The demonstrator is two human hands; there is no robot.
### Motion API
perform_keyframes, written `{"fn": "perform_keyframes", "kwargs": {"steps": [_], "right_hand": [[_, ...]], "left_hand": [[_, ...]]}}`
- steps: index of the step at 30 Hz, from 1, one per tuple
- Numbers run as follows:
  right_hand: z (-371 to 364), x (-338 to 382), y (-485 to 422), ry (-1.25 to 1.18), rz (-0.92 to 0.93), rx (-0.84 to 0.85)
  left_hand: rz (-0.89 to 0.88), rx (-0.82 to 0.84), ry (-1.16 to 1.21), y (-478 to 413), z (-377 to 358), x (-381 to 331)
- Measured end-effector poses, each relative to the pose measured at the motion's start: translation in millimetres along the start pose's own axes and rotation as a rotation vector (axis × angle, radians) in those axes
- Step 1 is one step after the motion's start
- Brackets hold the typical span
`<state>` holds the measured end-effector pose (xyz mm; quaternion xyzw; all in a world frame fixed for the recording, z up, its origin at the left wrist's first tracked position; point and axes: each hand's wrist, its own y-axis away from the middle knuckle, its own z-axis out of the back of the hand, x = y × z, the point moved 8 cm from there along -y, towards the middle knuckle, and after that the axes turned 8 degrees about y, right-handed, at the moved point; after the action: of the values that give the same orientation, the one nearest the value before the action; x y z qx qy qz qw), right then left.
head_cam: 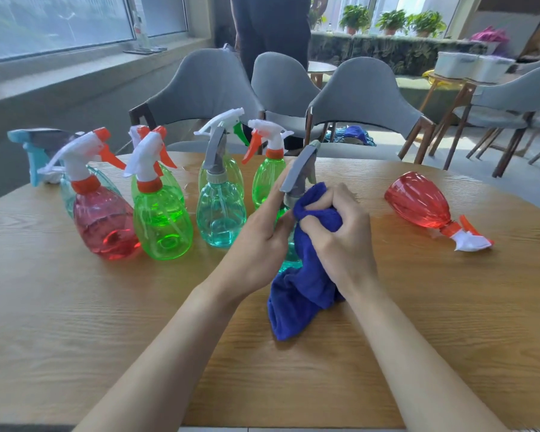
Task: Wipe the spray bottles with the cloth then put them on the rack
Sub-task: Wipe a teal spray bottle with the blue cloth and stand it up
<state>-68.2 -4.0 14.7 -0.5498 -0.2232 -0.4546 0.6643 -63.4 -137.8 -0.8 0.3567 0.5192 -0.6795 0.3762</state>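
Table (75, 307): wood grain, holds all the bottles.

Held bottle (298, 173): teal body, grey sprayer, upright at table centre, mostly hidden by hands and cloth.

Left hand (259, 241): grips the held bottle from the left, one finger lying up along the sprayer.

Right hand (337, 232): fist closed on the bunched cloth, pressing it to the bottle's neck. The hands are close together, with the bottle between them.

Cloth (303, 297): dark blue, its loose end trailing onto the table.

Standing group, left of the hands:
- red bottle (103, 222), orange-white sprayer
- green bottle (161, 222), just beside the red
- teal bottle (220, 213), grey sprayer
- rear green bottle (267, 179)
- further bottles behind, partly hidden

Blue sprayer (35, 151): far left edge.

Fallen bottle (418, 202): red, on its side, well apart to the right.

Chairs (206, 85): grey, beyond the table.
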Motion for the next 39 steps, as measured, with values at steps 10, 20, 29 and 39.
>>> {"fn": "perform_keyframes", "kwargs": {"steps": [10,20,29,39], "right_hand": [[3,-29,-7,-0.197,-0.169,0.07],[0,-26,-5,-0.259,-0.208,0.088],[-1,-33,-2,-0.201,-0.275,0.075],[-5,-24,-3,-0.081,-0.233,0.222]], "left_hand": [[0.044,0.011,0.082,1,-3,0],[0.067,0.035,0.023,7,-6,1],[0.025,-0.017,-0.053,4,-7,0],[0.019,0.008,-0.066,4,2,3]]}}
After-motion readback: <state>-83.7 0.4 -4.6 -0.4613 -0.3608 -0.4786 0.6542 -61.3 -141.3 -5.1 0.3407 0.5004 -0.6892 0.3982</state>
